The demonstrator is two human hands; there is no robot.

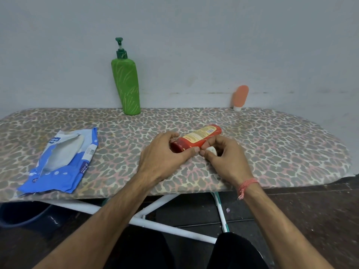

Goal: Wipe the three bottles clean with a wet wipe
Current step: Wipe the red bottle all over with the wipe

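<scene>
- Red bottle [196, 138] lies on its side on the ironing board [272, 136], near the front edge and a little right of the middle; its red cap end points toward the left hand, its base toward the back right
- Yellow label of the red bottle faces up; print too small to read
- Left hand [165, 152] grips the cap end: fingers curl over the top, thumb runs along the near side of the bottle
- Right hand [223, 158] pinches a small wadded white wet wipe [211, 150] between thumb and curled fingers
- Wipe sits against the near side of the red bottle, just beside the left thumb tip; whether wipe and thumb touch, cannot tell
- Pink thread band [247, 184] around the right wrist, loose ends hanging
- Green pump bottle [126, 84] stands upright at the back edge, left of the middle, against the wall [194, 35]; well apart from both hands
- Small peach tube [240, 97] stands on its white cap at the back edge, right of the middle, leaning on the wall
- Blue-and-white wet wipe packet [62, 162] lies flat near the front left part of the board, torn open, white wipes showing inside
- Board cover carries a leopard-spot print; white metal legs [155, 210] cross below the front edge
- Dark floor beneath; the person's dark-clad knees at the lower frame edge
</scene>
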